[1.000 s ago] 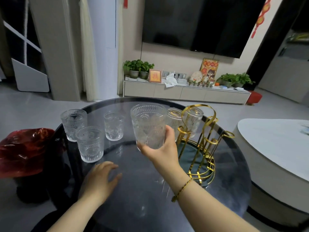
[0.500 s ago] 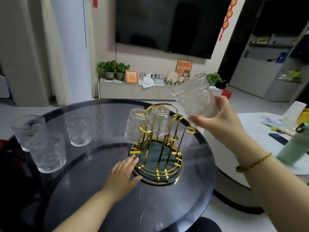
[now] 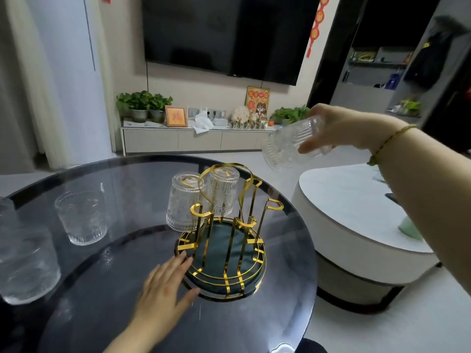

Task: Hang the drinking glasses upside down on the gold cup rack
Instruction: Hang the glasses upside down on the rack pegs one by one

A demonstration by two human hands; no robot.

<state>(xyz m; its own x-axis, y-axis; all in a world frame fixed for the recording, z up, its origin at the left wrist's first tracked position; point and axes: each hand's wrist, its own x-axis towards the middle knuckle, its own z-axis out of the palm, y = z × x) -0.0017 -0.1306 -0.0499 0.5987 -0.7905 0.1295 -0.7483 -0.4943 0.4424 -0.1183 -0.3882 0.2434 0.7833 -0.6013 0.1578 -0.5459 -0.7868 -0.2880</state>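
Note:
The gold cup rack with a dark green base stands on the round dark glass table. Two clear ribbed glasses hang upside down on its far hooks. My right hand holds another ribbed glass tilted on its side, mouth down-left, up in the air to the right of the rack. My left hand lies flat on the table, fingers spread, touching the rack's base rim. Two upright glasses stand at the left.
A white oval coffee table stands right of the glass table. Beyond are a low TV cabinet with potted plants and a wall-mounted television. The near hooks of the rack carry nothing.
My right hand has turned the glass from upright to tilted on its side, higher and right of the rack. My left hand has stayed by the rack's base. The view has moved closer.

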